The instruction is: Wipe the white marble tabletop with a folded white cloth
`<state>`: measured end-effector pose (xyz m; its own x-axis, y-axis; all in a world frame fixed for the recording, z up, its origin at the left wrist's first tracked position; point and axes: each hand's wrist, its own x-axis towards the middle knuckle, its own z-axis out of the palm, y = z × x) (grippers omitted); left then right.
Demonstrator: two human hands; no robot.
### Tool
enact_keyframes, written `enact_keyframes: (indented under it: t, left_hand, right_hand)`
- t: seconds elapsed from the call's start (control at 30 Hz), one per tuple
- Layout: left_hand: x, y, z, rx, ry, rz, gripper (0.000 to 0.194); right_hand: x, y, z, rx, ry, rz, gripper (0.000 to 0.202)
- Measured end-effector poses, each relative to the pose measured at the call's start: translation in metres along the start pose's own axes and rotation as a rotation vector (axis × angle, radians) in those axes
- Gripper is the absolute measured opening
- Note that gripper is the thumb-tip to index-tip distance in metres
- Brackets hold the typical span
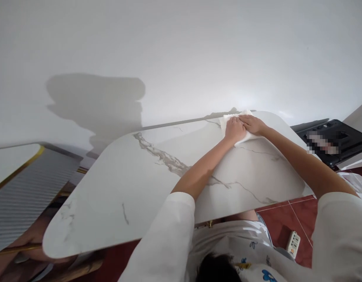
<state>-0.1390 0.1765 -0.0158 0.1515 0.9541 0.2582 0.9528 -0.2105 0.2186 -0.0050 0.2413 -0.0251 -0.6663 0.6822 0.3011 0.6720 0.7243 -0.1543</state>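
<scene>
Filling everything toward 12 o'clock is a pale wall (pixel 181 51), with a dark shadow at 11. Below it spreads a white, grey-veined surface (pixel 119 184) with rounded corners, its middle serving here as the centre of the clock. Red tiled floor (pixel 302 211) shows at 4 o'clock. A white-topped unit (pixel 36 188) with ribbed grey sides and gold trim stands at 9 o'clock, and a black case (pixel 348 143) lies near 3. At 2 o'clock, close to the far edge, a white cloth (pixel 244 138) (perhaps paper; I cannot tell) rests on the surface. On it lies the left hand (pixel 235 130), flat, fingers together and pointing toward 12. Just beside it, the right hand (pixel 253 124) is flat too, its fingers pointing toward 9. Smallest is a white power strip (pixel 293 244) on the floor at 4 o'clock.
</scene>
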Motion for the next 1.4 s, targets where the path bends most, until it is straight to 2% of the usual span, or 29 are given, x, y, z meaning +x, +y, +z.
enact_keyframes:
  t: [0.17,0.3,0.47,0.6,0.73,0.9,1.03,1.2,1.3,1.4]
  left_hand:
    - [0.032,-0.021,0.003,-0.016,0.020,0.014,0.045]
    - [0.045,-0.029,0.005,-0.011,0.022,0.012,0.041]
    - [0.048,-0.030,0.007,0.005,0.035,0.014,0.041]
    - [0.040,-0.025,0.004,0.003,0.043,0.001,0.045]
    - [0.019,-0.013,0.000,0.020,0.016,-0.015,0.051]
    - [-0.020,0.010,-0.004,0.049,-0.001,-0.025,0.055]
    - [-0.052,0.028,-0.010,0.073,-0.014,-0.009,0.055]
    - [-0.089,0.045,-0.016,0.070,0.024,0.031,0.051]
    - [-0.112,0.055,-0.019,0.057,0.032,0.060,0.050]
    - [-0.137,0.066,-0.023,0.039,0.038,0.071,0.050]
  right_hand:
    - [0.036,0.017,0.009,0.018,-0.009,-0.025,0.044]
    - [0.048,0.021,0.009,0.032,-0.024,0.005,0.043]
    - [0.049,0.023,0.009,0.047,-0.024,-0.006,0.046]
    - [0.045,0.023,0.008,-0.004,-0.050,-0.042,0.052]
    - [0.025,0.017,0.007,-0.033,-0.088,-0.042,0.058]
    - [-0.018,-0.003,-0.002,-0.050,-0.089,-0.058,0.057]
    - [-0.051,-0.029,-0.017,-0.099,-0.074,-0.055,0.053]
    - [-0.086,-0.070,-0.036,-0.138,-0.098,0.054,0.049]
    - [-0.107,-0.091,-0.041,-0.099,-0.107,0.118,0.047]
    - [-0.131,-0.108,-0.041,-0.079,-0.058,0.138,0.047]
